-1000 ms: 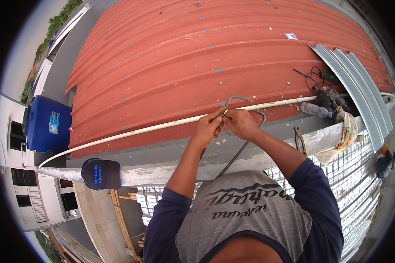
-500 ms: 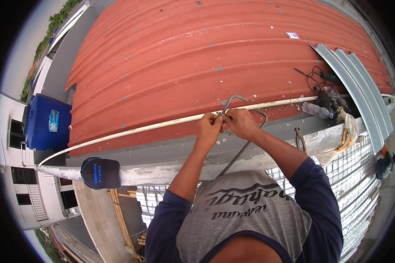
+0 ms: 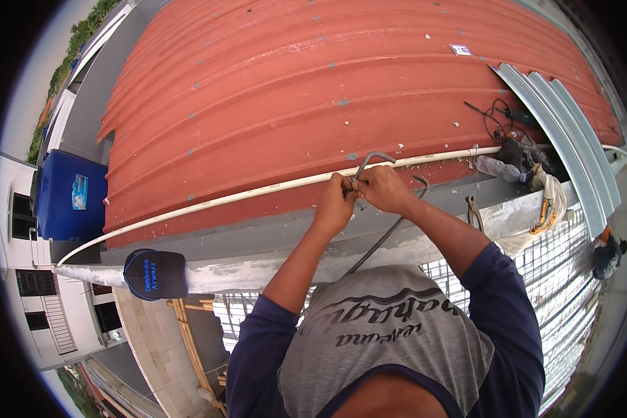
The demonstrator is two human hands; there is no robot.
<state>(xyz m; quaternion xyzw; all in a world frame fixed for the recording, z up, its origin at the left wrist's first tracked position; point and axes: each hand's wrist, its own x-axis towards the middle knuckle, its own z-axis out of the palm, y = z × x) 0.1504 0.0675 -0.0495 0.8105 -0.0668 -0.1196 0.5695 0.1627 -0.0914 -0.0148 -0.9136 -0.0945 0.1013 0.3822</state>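
My left hand [image 3: 335, 203] and my right hand [image 3: 384, 189] meet in front of me, fingertips pinched close together. Between them rises a bent grey steel rod [image 3: 375, 156], its hooked end curving right above my right knuckles. My right fingers are closed at the rod's lower part. What the left fingertips pinch is small and mostly covered; a thin end sticks out below them. Under my right wrist passes a longer steel rod [image 3: 381, 240], with a hook at its upper end and its lower end by my shirt.
A white pipe [image 3: 223, 200] runs along the red corrugated roof [image 3: 258, 104]. On the ledge lie a dark cap [image 3: 155, 274], pliers [image 3: 474, 212] and a plastic bottle [image 3: 498, 168]. Grey metal sheets [image 3: 568, 146] and a corded power tool [image 3: 519, 117] are at right; a blue tank [image 3: 71, 195] stands left.
Both hands stay together at the hooked rod, with fingers slightly shifted. The hooked ends have tilted a little. The whole view has moved slightly.
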